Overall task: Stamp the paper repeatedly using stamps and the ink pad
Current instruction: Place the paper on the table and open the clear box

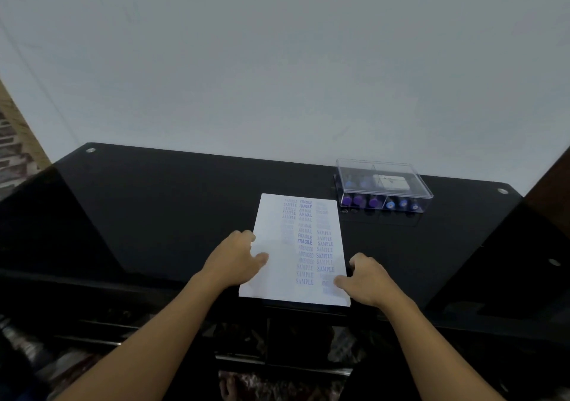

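**Surface:** black gloss table (154, 215), reflective, with round metal discs (90, 150) set near its corners.

**Room:** plain pale wall (277, 61) stood directly behind the table's far edge. A patterned floor covering (12, 141) showed past the table's left end.

**Item 1:** paper (296, 246), one white sheet, lay flat on the table between the two hands.
- Its long axis ran almost straight away from the person, and its short near edge sat close to the table's near edge.
- Columns of blue and purple stamped words (SAMPLE, FRAGILE, AIR MAIL, AMENDED) filled the middle and the side toward the right hand, reading upright to the person.
- The strip next to the left hand was blank.

**Item 2:** left hand (237, 255) rested on the sheet's left margin, about midway along. The fingers were loosely spread, with thumb and fingertips laid on the paper and nothing pinched.

**Item 3:** right hand (367, 280) was at the right margin, close to the near corner. The thumb lay on the paper and the fingers were bent at the edge – whether they nipped the sheet could not be told.

**Item 4:** clear box (413, 181), lidded, stood beyond the right hand and well apart from it, just off the paper's far right corner.
- Stamps (357, 199) stood in a row along its near wall, purple tops toward the paper and blue tops on the other side.
- A white flat item (390, 181) lay behind them; what it was could not be made out.
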`<act>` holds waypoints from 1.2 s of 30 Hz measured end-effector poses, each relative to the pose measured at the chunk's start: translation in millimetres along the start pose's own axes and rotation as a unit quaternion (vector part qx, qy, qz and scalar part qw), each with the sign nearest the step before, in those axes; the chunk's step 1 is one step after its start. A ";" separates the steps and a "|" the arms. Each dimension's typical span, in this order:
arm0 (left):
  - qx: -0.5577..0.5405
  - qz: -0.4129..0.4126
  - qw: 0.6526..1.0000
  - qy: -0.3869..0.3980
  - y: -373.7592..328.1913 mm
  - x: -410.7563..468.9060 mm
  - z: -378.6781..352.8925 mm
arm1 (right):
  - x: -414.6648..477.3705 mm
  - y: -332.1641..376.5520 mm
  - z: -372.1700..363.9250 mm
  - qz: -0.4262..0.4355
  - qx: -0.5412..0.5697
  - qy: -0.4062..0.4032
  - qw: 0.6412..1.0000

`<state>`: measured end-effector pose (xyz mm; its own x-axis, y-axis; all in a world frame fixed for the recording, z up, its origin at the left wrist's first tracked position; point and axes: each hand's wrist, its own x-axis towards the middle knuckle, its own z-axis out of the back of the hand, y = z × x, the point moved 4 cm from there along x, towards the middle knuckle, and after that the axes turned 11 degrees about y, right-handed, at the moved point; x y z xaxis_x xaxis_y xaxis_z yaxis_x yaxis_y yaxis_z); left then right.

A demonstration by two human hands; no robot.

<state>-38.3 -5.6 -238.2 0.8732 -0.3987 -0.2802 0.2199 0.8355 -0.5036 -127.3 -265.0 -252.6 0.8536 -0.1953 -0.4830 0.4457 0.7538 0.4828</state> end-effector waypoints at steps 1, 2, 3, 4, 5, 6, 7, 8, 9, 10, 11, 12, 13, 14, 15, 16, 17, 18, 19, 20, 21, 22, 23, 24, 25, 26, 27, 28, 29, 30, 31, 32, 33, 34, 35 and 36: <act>-0.023 -0.002 1.000 -0.011 -7.6 4.9 1.5 | 3.6 -3.1 5.4 0.001 0.013 -0.020 1.000; -0.048 -0.004 0.999 -0.019 -16.0 11.1 2.5 | 7.1 -6.3 11.6 0.001 0.026 -0.041 0.999; -0.070 -0.006 0.997 -0.026 -25.3 18.5 3.4 | 11.0 -10.2 18.7 -0.001 0.041 -0.059 0.997; -0.089 -0.007 0.995 -0.031 -35.7 26.4 4.4 | 15.0 -14.3 26.7 -0.002 0.056 -0.076 0.996; -0.107 -0.010 0.994 -0.034 -46.7 35.4 5.0 | 19.5 -18.3 35.6 -0.004 0.071 -0.092 0.993; -0.123 -0.015 0.992 -0.036 -58.4 44.6 5.5 | 24.4 -22.4 45.6 -0.006 0.086 -0.108 0.990; -0.137 -0.020 0.990 -0.036 -70.4 54.2 5.7 | 30.3 -27.7 55.9 -0.011 0.100 -0.123 0.987; -0.147 -0.028 0.988 -0.038 -82.7 63.7 6.0 | 36.9 -33.6 66.5 -0.017 0.112 -0.137 0.984; -0.153 -0.037 0.987 -0.042 -95.0 74.1 6.0 | 44.1 -40.0 77.1 -0.025 0.123 -0.150 0.981; -0.156 -0.046 0.986 -0.046 -106.5 84.3 6.1 | 50.9 -46.2 87.9 -0.032 0.133 -0.162 0.977; -0.160 -0.053 0.985 -0.048 -117.8 95.5 5.6 | 57.8 -52.0 98.7 -0.037 0.141 -0.174 0.974; -0.162 -0.058 0.984 -0.048 -128.1 107.2 4.6 | 64.4 -57.2 109.7 -0.039 0.147 -0.189 0.970; -0.168 -0.059 0.983 -0.047 -137.5 119.4 3.6 | 70.9 -62.3 120.8 -0.041 0.148 -0.207 0.966; -0.176 -0.058 0.982 -0.046 -146.1 131.6 2.6 | 77.2 -67.3 132.4 -0.041 0.144 -0.231 0.961; -0.184 -0.056 0.980 -0.044 -154.1 143.9 1.5 | 83.5 -71.9 144.0 -0.039 0.137 -0.258 0.955; -0.192 -0.056 0.979 -0.042 -161.7 155.4 0.1 | 89.2 -75.8 155.1 -0.035 0.133 -0.285 0.949; -0.200 -0.056 0.977 -0.038 -168.5 166.4 -1.8 | 95.3 -80.0 165.2 -0.032 0.132 -0.309 0.941; -0.208 -0.057 0.976 -0.034 -174.5 176.8 -4.1 | 101.4 -84.4 174.1 -0.031 0.126 -0.327 0.936; -0.216 -0.057 0.974 -0.028 -179.5 186.5 -7.2 | 108.4 -88.9 181.5 -0.032 0.115 -0.337 0.934; -0.225 -0.059 0.972 -0.021 -183.8 195.7 -10.4 | 115.6 -93.3 187.3 -0.037 0.102 -0.338 0.935; -0.234 -0.062 0.970 -0.014 -187.6 204.9 -13.6 | 123.1 -97.5 192.2 -0.040 0.094 -0.334 0.937; -0.241 -0.066 0.968 -0.009 -190.5 213.9 -16.6 | 129.9 -100.8 196.6 -0.038 0.092 -0.331 0.938; -0.247 -0.069 0.967 -0.005 -193.1 221.9 -19.3 | 136.6 -103.0 200.4 -0.032 0.095 -0.329 0.939; -0.251 -0.070 0.965 -0.001 -195.3 228.7 -21.9 | 143.4 -104.7 203.5 -0.023 0.101 -0.327 0.939; -0.254 -0.068 0.965 0.001 -196.7 234.5 -24.9 | 150.3 -106.3 205.5 -0.014 0.107 -0.323 0.940; -0.253 -0.064 0.965 0.003 -197.3 239.0 -28.1 | 156.8 -107.6 206.8 -0.010 0.113 -0.315 0.942; -0.248 -0.060 0.967 0.003 -197.4 242.4 -31.0 | 163.0 -108.6 207.1 -0.007 0.121 -0.306 0.944; -0.241 -0.058 0.969 0.000 -196.8 244.9 -33.5 | 168.7 -109.9 206.3 -0.004 0.125 -0.298 0.946; -0.233 -0.057 0.971 -0.007 -195.9 246.3 -35.4 | 173.4 -111.6 205.2 -0.003 0.125 -0.294 0.948; -0.229 -0.059 0.972 -0.016 -194.8 247.2 -36.7 | 176.3 -113.4 203.8 -0.003 0.124 -0.295 0.947; -0.226 -0.062 0.972 -0.022 -193.7 247.7 -37.4 | 178.6 -115.4 202.8 -0.003 0.124 -0.300 0.946; -0.225 -0.067 0.972 -0.026 -193.0 247.5 -37.7 | 179.5 -117.1 201.8 -0.003 0.125 -0.304 0.944; -0.225 -0.072 0.971 -0.029 -192.6 246.7 -37.8 | 179.5 -118.5 201.0 -0.004 0.125 -0.309 0.943; -0.224 -0.076 0.971 -0.031 -192.3 245.9 -37.9 | 178.6 -119.6 200.5 -0.005 0.123 -0.314 0.942; -0.223 -0.080 0.971 -0.033 -192.2 244.3 -37.9 | 176.7 -120.1 200.2 -0.007 0.121 -0.318 0.940; -0.221 -0.081 0.971 -0.035 -192.4 242.1 -38.0 | 174.3 -121.0 199.9 -0.008 0.119 -0.319 0.940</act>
<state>114.3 -277.2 -240.1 0.8734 -0.4719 -0.1204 0.1613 0.5135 -0.8428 21.5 -515.7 -249.2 0.8006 -0.5992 0.0079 0.4426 0.6002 0.6663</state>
